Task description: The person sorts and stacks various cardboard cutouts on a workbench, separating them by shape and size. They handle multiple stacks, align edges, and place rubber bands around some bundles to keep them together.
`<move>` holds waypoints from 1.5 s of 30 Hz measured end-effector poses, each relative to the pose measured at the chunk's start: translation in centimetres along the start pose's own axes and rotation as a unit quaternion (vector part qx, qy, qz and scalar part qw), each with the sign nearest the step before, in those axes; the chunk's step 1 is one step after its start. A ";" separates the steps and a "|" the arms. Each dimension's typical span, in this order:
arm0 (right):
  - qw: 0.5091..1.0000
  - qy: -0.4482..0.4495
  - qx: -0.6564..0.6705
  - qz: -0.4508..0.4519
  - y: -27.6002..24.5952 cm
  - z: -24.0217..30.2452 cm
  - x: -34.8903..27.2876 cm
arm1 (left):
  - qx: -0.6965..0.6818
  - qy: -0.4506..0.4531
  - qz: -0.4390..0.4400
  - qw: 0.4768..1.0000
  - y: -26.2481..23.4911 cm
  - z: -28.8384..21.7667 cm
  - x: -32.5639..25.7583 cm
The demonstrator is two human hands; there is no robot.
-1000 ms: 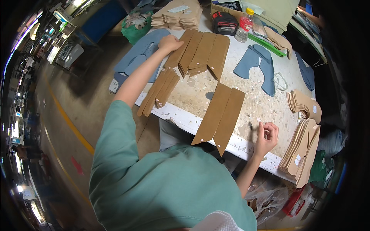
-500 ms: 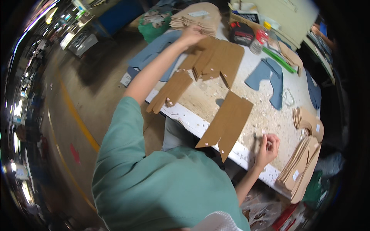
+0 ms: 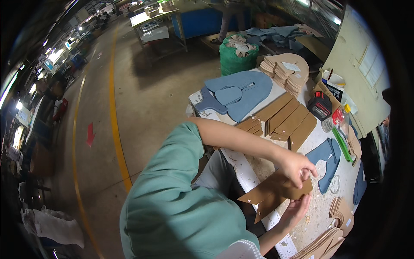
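A flat brown leather-like piece [image 3: 264, 190] with a notched end lies near the table's front edge, its pointed tips reaching over the rim. My left hand [image 3: 297, 167] bends down over its far right end, fingers curled and pinched on it. Just below, my right hand [image 3: 296, 210] grips the same end at its edge, palm partly up. The fingertips of both hands partly hide each other and the piece's end. Several similar brown pieces [image 3: 288, 117] lie fanned out beyond my left forearm, with narrower brown strips [image 3: 250, 126] beside them.
Blue cut pieces [image 3: 241, 93] and a beige stack [image 3: 290, 71] lie at the table's far end. A black-and-red tool battery [image 3: 320, 105], a bottle [image 3: 328, 124], a green strip [image 3: 343, 146] and a curved blue piece [image 3: 325, 162] line the right. Beige stacks [image 3: 343, 216] stand near right.
My left hand has come from the far brown stack to the single brown piece. My right hand has moved onto its end. The view has swung left, showing more floor.
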State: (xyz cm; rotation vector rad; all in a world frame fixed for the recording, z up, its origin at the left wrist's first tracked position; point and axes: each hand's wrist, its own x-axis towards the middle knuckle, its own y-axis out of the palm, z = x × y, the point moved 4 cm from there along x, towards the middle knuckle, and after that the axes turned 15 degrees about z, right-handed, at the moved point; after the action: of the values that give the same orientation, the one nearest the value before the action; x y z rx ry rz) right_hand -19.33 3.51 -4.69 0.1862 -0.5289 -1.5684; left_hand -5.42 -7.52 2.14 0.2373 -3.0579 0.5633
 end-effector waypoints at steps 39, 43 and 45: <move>0.991 0.084 -0.057 -0.092 -6.0 2.4 -7.6 | 0.430 -0.491 -0.357 0.668 -17.5 12.4 -9.0; 0.990 0.088 -0.068 -0.087 -6.7 2.9 -7.8 | 0.513 -0.442 -0.359 0.642 -17.3 12.1 -8.6; 0.991 0.090 -0.066 -0.079 -7.0 2.9 -7.8 | 0.460 -0.430 -0.341 0.698 -17.2 12.8 -8.2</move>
State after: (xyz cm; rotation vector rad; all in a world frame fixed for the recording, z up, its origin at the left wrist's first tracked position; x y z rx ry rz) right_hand -26.27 11.65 -6.80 0.2714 -0.2731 -1.7154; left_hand 5.43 -26.79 -4.20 2.0080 -2.4761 2.3069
